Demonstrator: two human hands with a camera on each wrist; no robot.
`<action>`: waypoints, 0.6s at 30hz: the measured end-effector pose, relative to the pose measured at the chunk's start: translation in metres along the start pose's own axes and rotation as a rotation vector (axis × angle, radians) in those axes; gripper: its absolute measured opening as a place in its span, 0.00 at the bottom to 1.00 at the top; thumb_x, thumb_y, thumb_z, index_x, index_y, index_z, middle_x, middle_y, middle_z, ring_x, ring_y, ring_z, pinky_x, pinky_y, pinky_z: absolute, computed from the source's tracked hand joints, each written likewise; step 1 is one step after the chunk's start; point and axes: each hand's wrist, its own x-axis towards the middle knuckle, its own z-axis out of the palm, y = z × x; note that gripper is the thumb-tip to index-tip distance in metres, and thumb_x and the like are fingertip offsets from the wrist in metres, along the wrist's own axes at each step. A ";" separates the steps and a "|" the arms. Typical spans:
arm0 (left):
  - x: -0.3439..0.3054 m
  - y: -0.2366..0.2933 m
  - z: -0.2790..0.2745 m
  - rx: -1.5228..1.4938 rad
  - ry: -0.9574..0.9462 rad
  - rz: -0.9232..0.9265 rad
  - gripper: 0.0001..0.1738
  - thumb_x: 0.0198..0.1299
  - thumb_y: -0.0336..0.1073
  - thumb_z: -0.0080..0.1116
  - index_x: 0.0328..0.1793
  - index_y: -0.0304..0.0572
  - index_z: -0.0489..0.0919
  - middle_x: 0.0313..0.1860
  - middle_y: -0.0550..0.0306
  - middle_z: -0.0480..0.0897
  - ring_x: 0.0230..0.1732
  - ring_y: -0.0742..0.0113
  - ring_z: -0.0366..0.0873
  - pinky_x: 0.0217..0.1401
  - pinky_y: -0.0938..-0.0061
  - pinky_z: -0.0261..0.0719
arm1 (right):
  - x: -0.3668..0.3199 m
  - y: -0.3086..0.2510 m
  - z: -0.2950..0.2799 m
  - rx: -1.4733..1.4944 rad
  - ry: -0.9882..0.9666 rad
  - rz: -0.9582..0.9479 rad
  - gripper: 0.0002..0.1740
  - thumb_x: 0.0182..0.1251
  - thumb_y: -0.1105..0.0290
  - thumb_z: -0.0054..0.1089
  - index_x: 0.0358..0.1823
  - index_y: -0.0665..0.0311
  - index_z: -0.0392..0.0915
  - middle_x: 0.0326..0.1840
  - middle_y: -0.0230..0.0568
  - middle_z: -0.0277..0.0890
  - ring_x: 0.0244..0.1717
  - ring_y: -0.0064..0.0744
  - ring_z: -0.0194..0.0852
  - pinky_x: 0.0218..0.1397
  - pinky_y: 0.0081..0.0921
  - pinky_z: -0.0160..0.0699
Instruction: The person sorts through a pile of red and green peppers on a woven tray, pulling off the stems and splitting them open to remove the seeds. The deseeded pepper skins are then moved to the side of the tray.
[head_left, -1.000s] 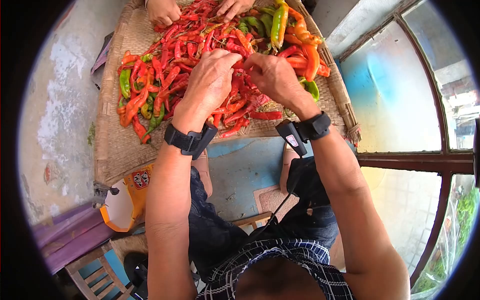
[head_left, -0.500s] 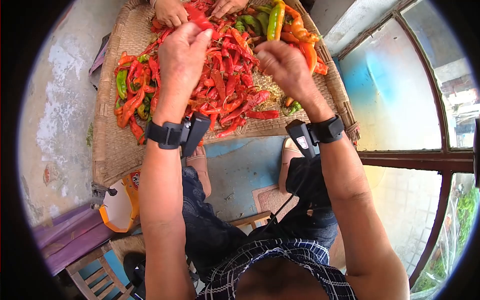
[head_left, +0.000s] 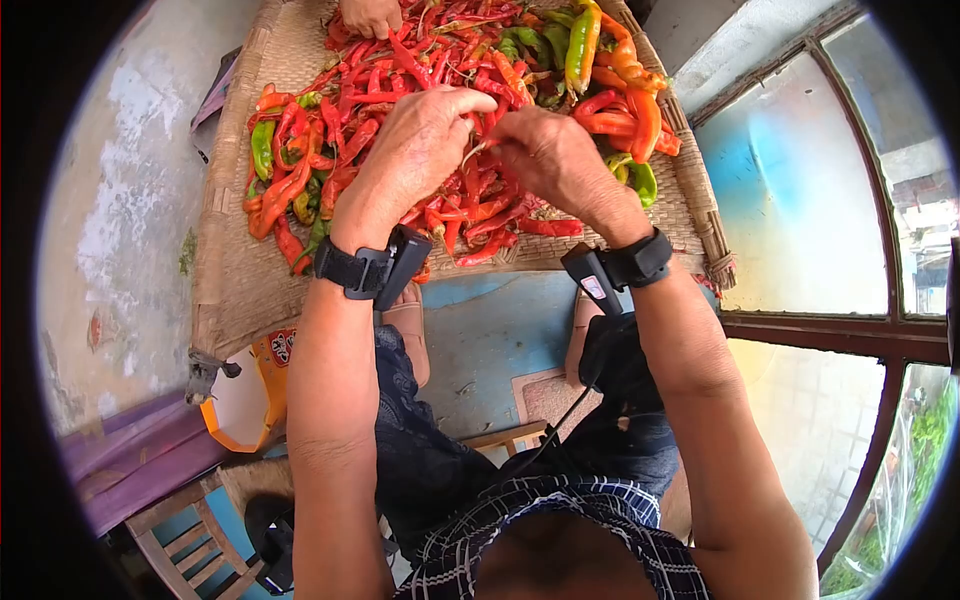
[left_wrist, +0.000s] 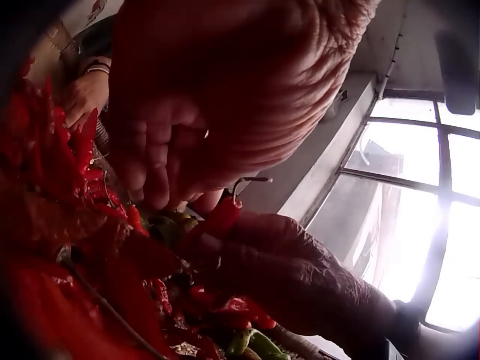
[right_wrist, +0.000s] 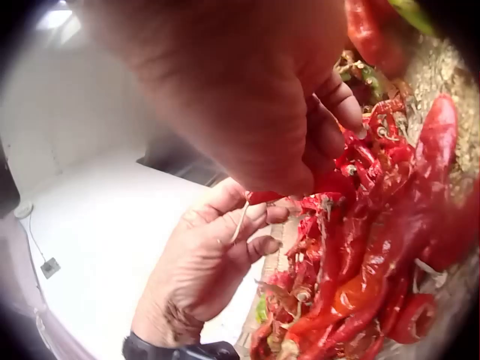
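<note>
In the head view, both hands are close together over a heap of red chili peppers [head_left: 400, 65]. My right hand [head_left: 565, 165] pinches a red chili pepper [left_wrist: 219, 219] whose thin, bent stem points at the left hand. My left hand [head_left: 415, 140] is beside that stem, its fingers loosely bent with nothing visible between them. From the right wrist view, the left hand [right_wrist: 214, 251] sits just behind the stem with thumb and fingertips apart. Part of the held pepper is hidden by the right hand.
The peppers lie on a woven tray [head_left: 240, 270] with a raised rim. Larger green and orange peppers [head_left: 630, 70] are at its far right. Another person's hand [head_left: 370, 15] is at the far edge. A window [head_left: 800, 190] stands on the right, a wooden chair [head_left: 195, 540] lower left.
My left hand reached out to the far left over the heap, then came back beside the right. A red pepper now shows in the right hand. One of the other person's hands has left view.
</note>
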 end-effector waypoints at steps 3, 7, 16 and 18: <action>-0.005 0.008 0.005 -0.096 0.003 0.079 0.13 0.58 0.28 0.52 0.48 0.36 0.80 0.41 0.38 0.81 0.45 0.42 0.80 0.49 0.58 0.77 | -0.001 0.001 -0.010 0.157 0.109 0.047 0.09 0.62 0.68 0.62 0.37 0.66 0.79 0.24 0.48 0.76 0.27 0.48 0.77 0.35 0.37 0.76; -0.008 0.023 0.005 -0.200 -0.107 -0.076 0.12 0.57 0.30 0.56 0.46 0.33 0.80 0.32 0.38 0.80 0.37 0.44 0.81 0.40 0.59 0.76 | -0.002 -0.004 -0.025 0.434 0.096 0.221 0.12 0.66 0.64 0.61 0.35 0.68 0.78 0.19 0.39 0.70 0.23 0.24 0.64 0.28 0.26 0.68; 0.020 -0.012 -0.005 -0.144 0.184 -0.333 0.15 0.62 0.41 0.58 0.43 0.34 0.79 0.30 0.52 0.84 0.31 0.62 0.80 0.37 0.69 0.77 | -0.006 0.003 -0.021 0.384 0.149 0.268 0.15 0.67 0.63 0.60 0.45 0.68 0.79 0.25 0.44 0.75 0.29 0.31 0.76 0.35 0.29 0.75; 0.024 -0.012 -0.017 0.077 0.302 -0.395 0.18 0.62 0.41 0.57 0.48 0.32 0.76 0.42 0.39 0.83 0.45 0.45 0.81 0.50 0.56 0.77 | -0.007 -0.003 -0.013 0.279 0.051 0.206 0.13 0.67 0.64 0.60 0.44 0.67 0.80 0.29 0.46 0.79 0.32 0.36 0.79 0.37 0.30 0.78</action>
